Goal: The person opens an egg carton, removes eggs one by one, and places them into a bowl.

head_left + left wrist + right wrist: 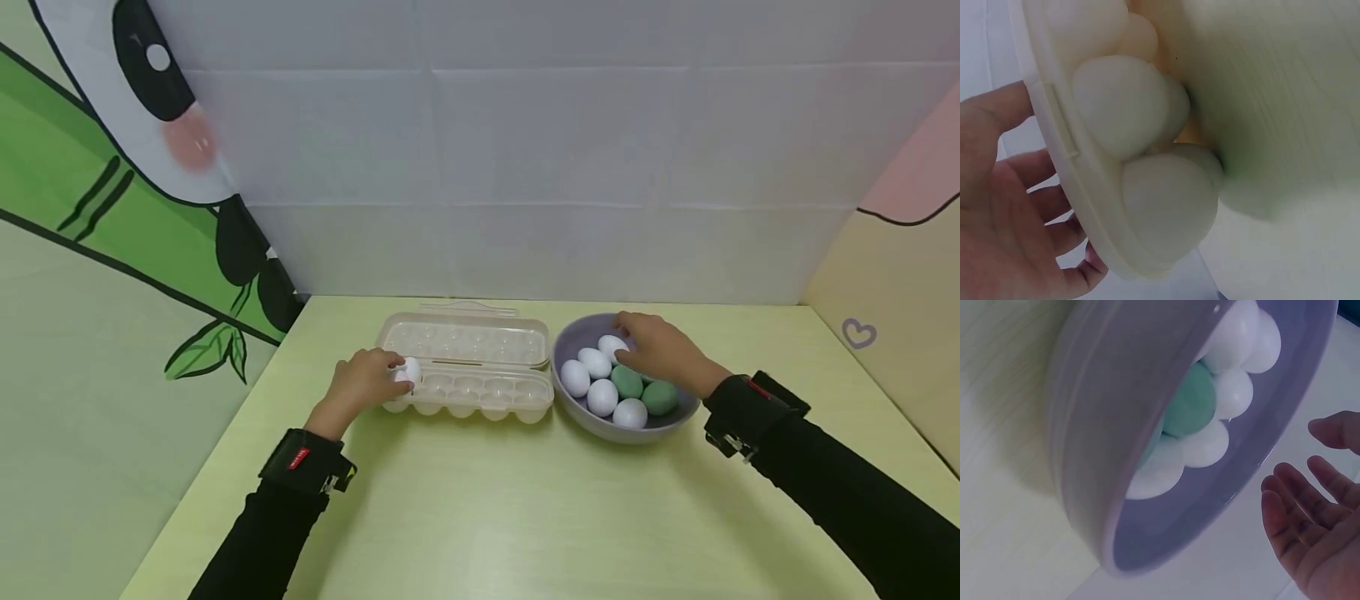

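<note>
Table (480,508), two hands (363,385) (663,354), one carton (480,389), bowl (588,423) showing five white eggs (602,397)

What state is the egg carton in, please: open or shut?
The egg carton is open: its lid lies folded back behind the cups, several of which show bare in the head view.

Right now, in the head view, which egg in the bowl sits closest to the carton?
The leftmost white egg in the bowl; all others visible there lie farther right, away from the carton.
</note>
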A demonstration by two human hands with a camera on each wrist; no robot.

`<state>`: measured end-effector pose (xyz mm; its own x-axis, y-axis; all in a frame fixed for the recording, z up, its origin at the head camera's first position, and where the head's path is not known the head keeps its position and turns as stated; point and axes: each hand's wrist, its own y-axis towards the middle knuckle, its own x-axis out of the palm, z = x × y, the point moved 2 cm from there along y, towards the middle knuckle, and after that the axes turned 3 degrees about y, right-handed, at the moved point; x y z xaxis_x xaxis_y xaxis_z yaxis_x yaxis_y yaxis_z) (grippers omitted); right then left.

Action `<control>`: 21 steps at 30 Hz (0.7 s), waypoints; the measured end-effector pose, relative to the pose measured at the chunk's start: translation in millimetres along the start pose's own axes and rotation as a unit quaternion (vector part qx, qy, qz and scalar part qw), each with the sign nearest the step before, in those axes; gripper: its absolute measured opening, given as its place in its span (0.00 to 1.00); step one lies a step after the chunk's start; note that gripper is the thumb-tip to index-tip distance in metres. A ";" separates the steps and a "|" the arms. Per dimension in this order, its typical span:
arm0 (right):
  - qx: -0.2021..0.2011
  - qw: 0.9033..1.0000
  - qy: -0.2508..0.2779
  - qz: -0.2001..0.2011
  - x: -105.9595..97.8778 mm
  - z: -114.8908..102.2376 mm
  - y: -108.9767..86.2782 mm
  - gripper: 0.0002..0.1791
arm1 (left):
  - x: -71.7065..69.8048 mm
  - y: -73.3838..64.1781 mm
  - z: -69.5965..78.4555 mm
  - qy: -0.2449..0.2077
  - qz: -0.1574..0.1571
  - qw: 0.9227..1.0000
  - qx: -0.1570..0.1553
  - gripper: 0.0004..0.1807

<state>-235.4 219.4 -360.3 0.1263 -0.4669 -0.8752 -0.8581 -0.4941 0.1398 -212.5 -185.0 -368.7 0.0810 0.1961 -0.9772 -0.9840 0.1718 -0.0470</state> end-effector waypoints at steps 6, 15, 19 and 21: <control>-0.023 1.000 -0.009 -0.001 7.4 -14.5 -0.1 0.17 | 2.7 -0.7 1.2 0.013 -0.010 1.000 0.021 0.14; -0.042 0.999 0.016 -0.005 13.0 -30.5 1.0 0.17 | -1.3 -1.5 8.4 0.005 0.055 0.998 0.043 0.18; -0.038 0.999 0.019 -0.005 11.5 -35.3 2.4 0.17 | -7.2 -0.1 18.6 -0.052 0.108 0.990 0.069 0.19; -0.033 0.999 0.019 -0.006 11.1 -37.6 3.6 0.17 | -9.5 0.5 27.1 -0.103 0.131 0.982 0.086 0.20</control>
<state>-218.4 184.9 -352.0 0.1565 -0.4871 -0.8592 -0.8215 -0.5471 0.1605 -209.5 -160.7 -353.8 -0.1241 0.4427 -0.8881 -0.9356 0.2460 0.2533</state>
